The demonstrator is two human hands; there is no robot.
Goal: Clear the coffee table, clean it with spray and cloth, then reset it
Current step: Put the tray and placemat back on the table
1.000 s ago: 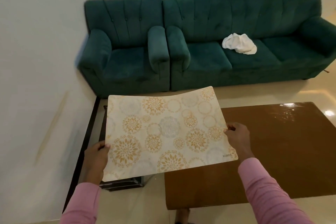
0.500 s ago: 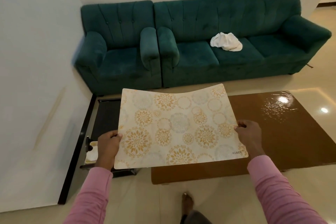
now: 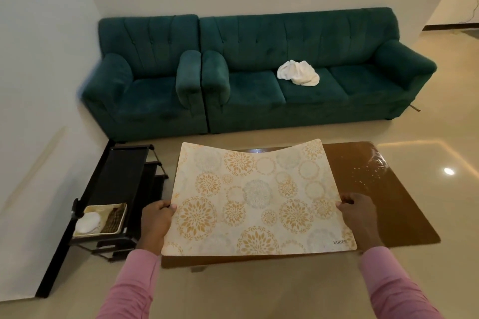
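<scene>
A cream placemat [image 3: 256, 199] with gold and grey flower circles is held flat, sagging in the middle, over the left part of the brown coffee table [image 3: 388, 204]. My left hand [image 3: 155, 223] grips its left edge, thumb on top. My right hand [image 3: 359, 217] grips its right edge the same way. The table top is glossy and shows a wet-looking shine at its far right corner. A crumpled white cloth [image 3: 298, 75] lies on the middle seat of the green sofa [image 3: 311, 90].
A black low rack [image 3: 121, 186] stands left of the table along the wall, with a small tray [image 3: 99, 220] holding a white round item and a woven piece. A green armchair [image 3: 145, 85] sits beside the sofa. Beige tiled floor lies around.
The placemat, held in both hands, has moved right from over the rack to over the table's left part. The view has pulled back, showing more floor and the rack's tray.
</scene>
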